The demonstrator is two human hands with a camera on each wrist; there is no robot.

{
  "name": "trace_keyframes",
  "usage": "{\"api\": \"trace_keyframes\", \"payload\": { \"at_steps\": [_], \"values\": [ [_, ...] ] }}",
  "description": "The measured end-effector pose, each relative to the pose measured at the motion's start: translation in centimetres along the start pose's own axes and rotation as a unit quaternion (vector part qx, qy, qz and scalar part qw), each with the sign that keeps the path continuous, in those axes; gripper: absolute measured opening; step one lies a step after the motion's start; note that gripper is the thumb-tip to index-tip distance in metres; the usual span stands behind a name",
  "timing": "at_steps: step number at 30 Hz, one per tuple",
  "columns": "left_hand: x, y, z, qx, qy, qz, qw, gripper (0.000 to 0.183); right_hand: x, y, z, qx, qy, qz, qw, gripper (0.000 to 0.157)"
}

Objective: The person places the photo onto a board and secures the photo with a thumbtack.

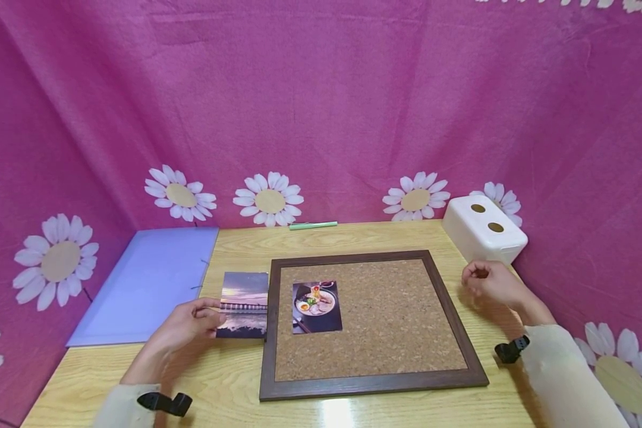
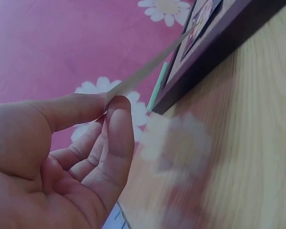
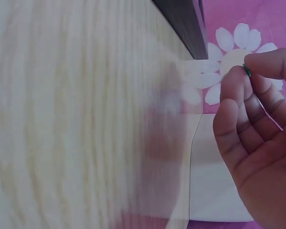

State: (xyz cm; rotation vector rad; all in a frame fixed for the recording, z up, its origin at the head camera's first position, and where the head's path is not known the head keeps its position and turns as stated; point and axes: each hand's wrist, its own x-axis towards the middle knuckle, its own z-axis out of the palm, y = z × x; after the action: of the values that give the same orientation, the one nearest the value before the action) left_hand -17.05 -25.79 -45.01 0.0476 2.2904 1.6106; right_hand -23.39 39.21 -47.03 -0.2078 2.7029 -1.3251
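Observation:
My left hand (image 1: 187, 324) pinches the left edge of a photo of a pier at dusk (image 1: 244, 297) between thumb and fingers. The photo is raised and reaches to the left frame edge of a cork board (image 1: 385, 321). In the left wrist view that photo (image 2: 143, 76) shows nearly edge-on. A photo of a ramen bowl (image 1: 317, 306) lies on the cork, toward the left. Right of the board, my right hand (image 1: 494, 284) is above the table. Its thumb and index fingertip pinch a small green push pin (image 3: 247, 70), mostly covered by the fingertips.
Behind the right hand stands a white box (image 1: 484, 232) with two round holes on top. A pale blue folder (image 1: 150, 285) lies at the left. A light green pen (image 1: 312, 226) rests at the table's back edge, by the pink flowered cloth (image 1: 321, 119).

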Motion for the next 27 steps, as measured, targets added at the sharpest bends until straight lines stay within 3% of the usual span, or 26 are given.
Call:
{"api": "trace_keyframes", "payload": {
  "at_steps": [5,10,15,18,27],
  "values": [
    [0.8,0.8,0.9,0.010,0.003,-0.003,0.9999,0.050,0.3,-0.5,0.0,-0.037,0.028,-0.013,0.999,0.007],
    [1.5,1.6,1.8,0.012,-0.005,0.006,0.9999,0.051,0.6,-1.3,0.1,-0.023,0.032,-0.017,0.999,0.009],
    [2.2,2.2,2.6,-0.008,-0.013,0.010,0.9998,0.049,1.0,-1.7,0.3,-0.027,0.038,-0.002,0.999,0.028],
    [2.6,2.6,3.3,-0.016,-0.012,0.011,0.9997,0.046,1.3,-1.9,0.4,-0.028,0.042,0.003,0.999,0.031],
    [4.2,4.2,6.1,-0.018,-0.015,-0.002,0.9997,0.037,1.8,-2.5,0.5,0.086,-0.008,-0.005,0.996,0.039]
  ]
}}
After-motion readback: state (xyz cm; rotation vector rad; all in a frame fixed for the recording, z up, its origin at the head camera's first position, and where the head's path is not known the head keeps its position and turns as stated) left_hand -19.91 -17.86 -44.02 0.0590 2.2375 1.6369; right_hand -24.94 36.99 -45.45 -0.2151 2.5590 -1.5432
